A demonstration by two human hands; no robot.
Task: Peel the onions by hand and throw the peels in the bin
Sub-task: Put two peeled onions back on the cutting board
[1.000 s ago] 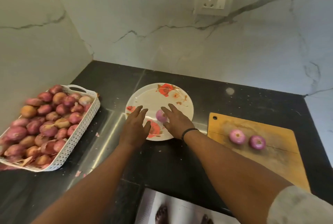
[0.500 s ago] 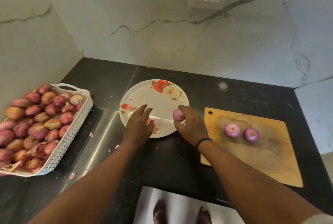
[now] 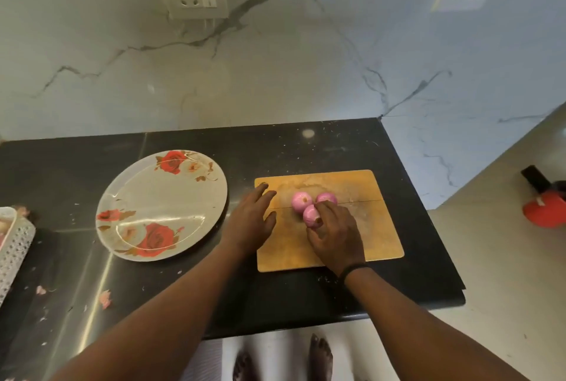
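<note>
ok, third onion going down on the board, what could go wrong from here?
The round peeled pink onion that the right hand pinches touches the two peeled onions on the wooden cutting board; letting go could nudge one into rolling. Loose pink peel scraps lie on the black countertop, unbinned, and could get missed.

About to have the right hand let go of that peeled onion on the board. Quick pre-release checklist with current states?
1. The peeled onion is over the wooden cutting board: ok.
2. It touches the board before release: cannot tell, the right hand hides its underside.
3. It has room beside the two peeled onions already there: ok, though tight.
4. The left hand is out of the drop spot: ok, open at the board's left edge.
5. The floral plate is emptied: ok.
6. The bin is within reach for peels: cannot tell, none in view.
</note>
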